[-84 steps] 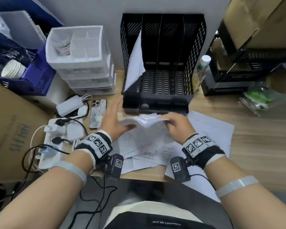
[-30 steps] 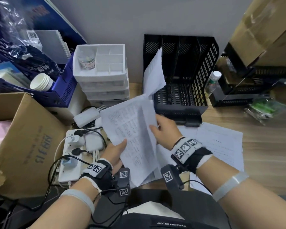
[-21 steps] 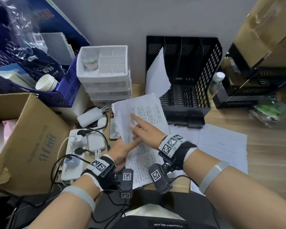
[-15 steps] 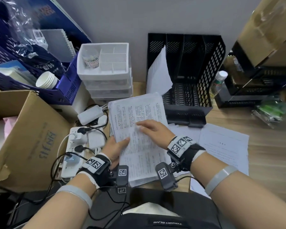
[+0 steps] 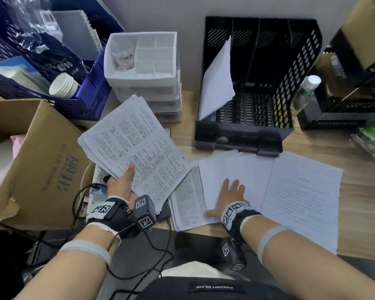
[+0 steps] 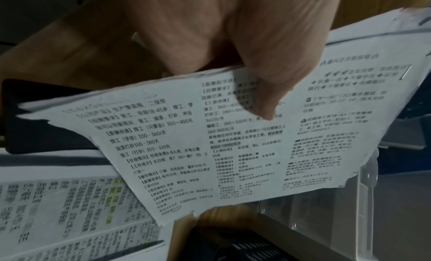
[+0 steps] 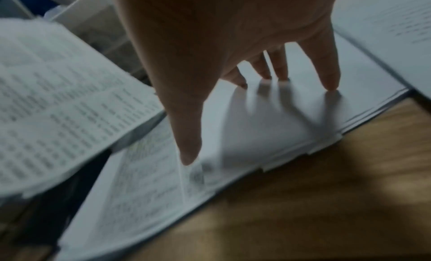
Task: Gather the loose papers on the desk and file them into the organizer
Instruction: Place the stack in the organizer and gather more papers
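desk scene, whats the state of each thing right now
left hand: grips the printed stack, thumb on top, lifted off the desk
right hand: fingers spread flat on the blank sheets
organizer: upright, one paper leaning in its left slot, other slots empty
bottle: upright, capped
cups: nested, on their side

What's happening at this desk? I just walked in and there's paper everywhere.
A person is tidying loose papers. Their left hand grips a stack of printed sheets lifted off the desk, thumb on top. Their right hand lies flat, fingers spread, on a blank-topped pile still on the desk, beside more printed pages. The black organizer behind holds one bunch of paper in its leftmost slot.
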Demonstrator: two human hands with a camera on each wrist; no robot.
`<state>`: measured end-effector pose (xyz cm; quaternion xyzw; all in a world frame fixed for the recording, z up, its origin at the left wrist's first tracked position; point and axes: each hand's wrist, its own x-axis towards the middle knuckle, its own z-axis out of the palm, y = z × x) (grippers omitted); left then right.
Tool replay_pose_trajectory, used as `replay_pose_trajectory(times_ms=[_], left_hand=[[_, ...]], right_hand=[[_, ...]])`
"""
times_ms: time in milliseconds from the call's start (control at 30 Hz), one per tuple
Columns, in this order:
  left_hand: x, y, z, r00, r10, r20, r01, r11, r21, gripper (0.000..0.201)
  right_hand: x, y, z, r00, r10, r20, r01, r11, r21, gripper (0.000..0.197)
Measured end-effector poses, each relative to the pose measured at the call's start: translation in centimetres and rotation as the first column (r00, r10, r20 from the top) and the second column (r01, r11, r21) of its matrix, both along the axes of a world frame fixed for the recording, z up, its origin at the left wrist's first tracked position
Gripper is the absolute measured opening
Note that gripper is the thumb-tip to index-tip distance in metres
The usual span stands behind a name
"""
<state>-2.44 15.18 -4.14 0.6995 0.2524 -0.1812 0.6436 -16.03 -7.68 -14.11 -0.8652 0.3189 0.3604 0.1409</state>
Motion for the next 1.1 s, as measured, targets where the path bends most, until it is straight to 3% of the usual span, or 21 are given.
replay_pose_trajectory(times_ms=[100,200,333,433,500,533,600,667,700,867,967,1033,1100], left_hand=[[0.1,0.4,0.2,0.999,0.027,0.021,-0.027,0.999,0.017,0.054],[0.4,1.1,-0.6,1.000,0.011,0.023,-0.013,0.998,0.061,0.051],[0.0,0.9,-0.6,1.000,-0.001,0.009,0.000,0.999,0.046,0.049],[-0.2,0.9,-0.7,1.000,-0.001,-0.004,0.001,0.999,0.033,0.048],[0.0,1.0,-1.0,1.000,-0.019,-0.012,0.020,0.998,0.058,0.051],[0.1,1.0,-1.2,0.999,-0.035,-0.022,0.037,0.996,0.078,0.053],[0.2,0.7,-1.4,0.997,-0.076,-0.026,0.078,0.993,0.088,0.054],[0.3,0.2,-1.8,0.993,-0.114,-0.022,0.115,0.991,0.073,0.052],[0.2,-0.3,-2.0,0.992,-0.128,-0.017,0.128,0.990,0.054,0.051],[0.1,-2.0,-3.9,0.979,-0.198,-0.053,0.201,0.977,0.072,0.065],[1.1,-1.6,-7.9,0.966,-0.256,-0.048,0.260,0.957,0.129,0.080],[1.1,-1.8,-8.2,0.962,-0.267,-0.055,0.272,0.952,0.144,0.085],[1.1,-1.9,-7.7,0.970,-0.239,-0.039,0.242,0.965,0.098,0.075]], right_hand=[[0.3,1.3,-0.6,0.998,0.008,-0.057,-0.007,1.000,0.018,0.150],[0.7,1.4,-1.0,0.998,-0.016,-0.054,0.017,1.000,0.021,0.140],[0.2,0.3,0.8,0.995,0.022,0.097,-0.014,0.996,-0.090,0.092],[0.0,-2.3,3.9,0.953,-0.072,0.293,0.092,0.994,-0.056,0.034],[0.1,-4.3,6.6,0.871,-0.261,0.416,0.263,0.963,0.052,0.027],[0.1,-5.4,8.1,0.782,-0.392,0.484,0.361,0.919,0.161,0.030],[-0.3,-8.1,10.9,0.508,-0.684,0.523,0.507,0.728,0.461,0.029],[-1.5,-10.8,13.1,0.228,-0.871,0.435,0.544,0.484,0.685,0.032],[-2.3,-11.9,13.6,0.174,-0.898,0.404,0.566,0.427,0.706,0.033],[-7.8,-14.0,11.8,0.192,-0.904,0.382,0.703,0.398,0.590,0.034],[-10.0,-13.6,10.1,0.220,-0.924,0.314,0.779,0.360,0.514,0.031],[-11.2,-13.4,8.9,0.156,-0.948,0.279,0.804,0.285,0.522,0.030],[-12.4,-13.4,7.6,0.091,-0.936,0.340,0.835,0.258,0.487,0.037]])
